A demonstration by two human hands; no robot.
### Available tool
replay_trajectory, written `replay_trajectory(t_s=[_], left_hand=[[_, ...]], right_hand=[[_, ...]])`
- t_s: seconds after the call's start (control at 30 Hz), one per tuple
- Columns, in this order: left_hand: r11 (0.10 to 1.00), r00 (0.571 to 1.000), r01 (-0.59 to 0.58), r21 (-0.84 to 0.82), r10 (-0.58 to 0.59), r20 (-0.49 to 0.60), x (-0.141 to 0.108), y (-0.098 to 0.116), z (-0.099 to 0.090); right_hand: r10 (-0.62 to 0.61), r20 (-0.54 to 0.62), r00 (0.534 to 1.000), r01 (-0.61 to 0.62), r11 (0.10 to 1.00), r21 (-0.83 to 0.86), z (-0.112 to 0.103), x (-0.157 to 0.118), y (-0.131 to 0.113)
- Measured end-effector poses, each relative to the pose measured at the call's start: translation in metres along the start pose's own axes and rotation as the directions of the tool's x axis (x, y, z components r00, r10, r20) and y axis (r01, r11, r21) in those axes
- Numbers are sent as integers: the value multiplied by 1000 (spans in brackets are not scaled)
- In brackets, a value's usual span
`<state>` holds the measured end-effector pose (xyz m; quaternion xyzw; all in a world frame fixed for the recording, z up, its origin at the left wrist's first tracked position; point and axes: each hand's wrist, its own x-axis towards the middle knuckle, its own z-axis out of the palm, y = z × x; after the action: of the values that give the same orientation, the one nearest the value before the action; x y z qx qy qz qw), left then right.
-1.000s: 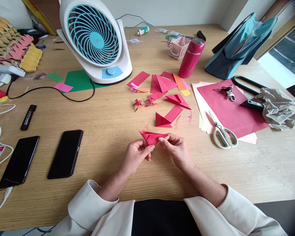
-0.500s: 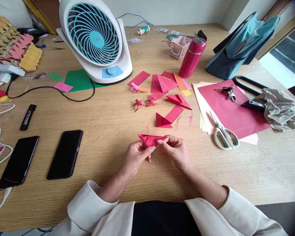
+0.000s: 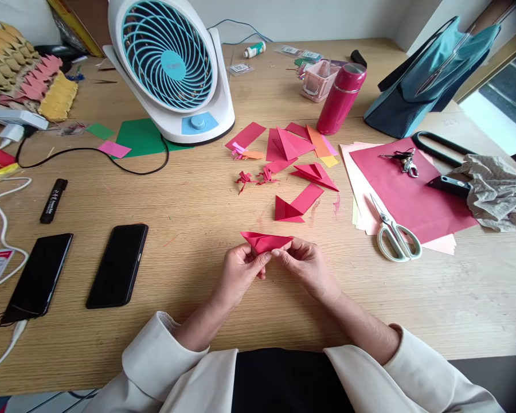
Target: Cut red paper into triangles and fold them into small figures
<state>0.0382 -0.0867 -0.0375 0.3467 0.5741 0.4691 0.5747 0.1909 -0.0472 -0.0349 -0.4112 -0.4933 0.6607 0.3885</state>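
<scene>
A folded red paper piece (image 3: 264, 240) hangs just above the wooden table (image 3: 198, 212), pinched from both sides. My left hand (image 3: 241, 271) grips its lower left edge with thumb and fingers. My right hand (image 3: 304, 266) pinches its right end. Beyond the hands lie several folded red and pink paper pieces (image 3: 298, 175) and two tiny red paper cranes (image 3: 254, 178).
White-handled scissors (image 3: 393, 232) and keys (image 3: 405, 160) lie on a stack of red and pink sheets (image 3: 413, 198) at right. A pink bottle (image 3: 340, 98), a white-and-blue fan (image 3: 172, 63), two black phones (image 3: 118, 265), a black marker (image 3: 54, 201) and cables sit around.
My right hand's fingers have slid a little leftward along the paper's right end. The view has shifted slightly; the paper stays held between both hands.
</scene>
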Motion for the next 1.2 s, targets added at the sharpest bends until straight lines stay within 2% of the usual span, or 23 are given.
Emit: replay_trajectory(t_s=[0.3, 0.63, 0.83, 1.07, 1.2], left_hand=[[999, 999, 34, -19, -34, 33, 1, 8, 1], [1000, 1000, -12, -24, 13, 26, 2, 3, -1], [1000, 1000, 4, -21, -3, 16, 3, 7, -1], [997, 999, 27, -78, -25, 22, 2, 7, 0], [996, 1000, 17, -87, -16, 12, 1, 6, 1]], right_hand=[[-28, -82, 996, 24, 999, -44, -3, 2, 2], [-12, 47, 999, 16, 997, -73, -5, 2, 8], [-52, 44, 998, 58, 986, -157, -6, 1, 11], [-42, 36, 998, 48, 985, -166, -4, 0, 9], [-16, 73, 997, 27, 987, -157, -5, 0, 9]])
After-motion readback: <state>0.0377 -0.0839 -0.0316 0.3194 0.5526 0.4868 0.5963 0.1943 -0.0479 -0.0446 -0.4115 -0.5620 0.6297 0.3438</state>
